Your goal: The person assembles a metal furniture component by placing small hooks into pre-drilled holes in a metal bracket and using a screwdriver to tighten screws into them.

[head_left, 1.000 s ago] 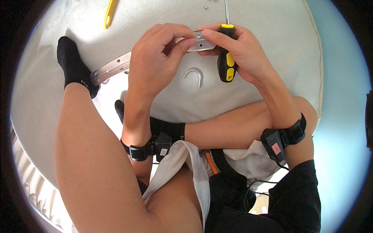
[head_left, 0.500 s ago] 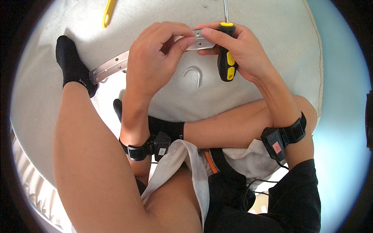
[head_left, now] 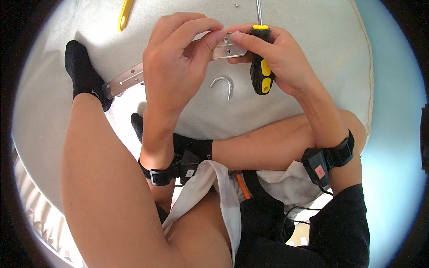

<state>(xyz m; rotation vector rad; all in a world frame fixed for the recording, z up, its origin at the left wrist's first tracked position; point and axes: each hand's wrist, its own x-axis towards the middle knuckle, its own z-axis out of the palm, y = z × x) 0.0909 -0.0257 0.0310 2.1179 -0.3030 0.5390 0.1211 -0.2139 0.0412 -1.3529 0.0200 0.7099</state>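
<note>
A long silver metal strip (head_left: pixel 125 81) with screw holes slants from beside my left foot up to my right hand (head_left: pixel 272 51). The right thumb and fingers clamp its far end. Tucked in that same hand is a black-and-yellow screwdriver (head_left: pixel 261 73), its handle hanging toward me and its shaft pointing away. My left hand (head_left: pixel 178 58) hovers over the strip, thumb and index finger pinched close to a hole near the end; whatever they hold is too small or hidden to make out. Below the strip, a curved metal hook (head_left: pixel 230 85) lies on the pale covering.
A yellow tool handle (head_left: pixel 124 15) lies at the upper left of the pale covered surface (head_left: pixel 304 18). A tiny screw-like piece (head_left: pixel 237 5) rests near the top edge. My black-socked foot (head_left: pixel 82 71) is beside the strip's left end, and my bent legs frame the near side.
My left hand has shifted slightly up and left, its fingertips lifting a little off the strip. The right hand keeps its hold on strip and screwdriver, nearly still.
</note>
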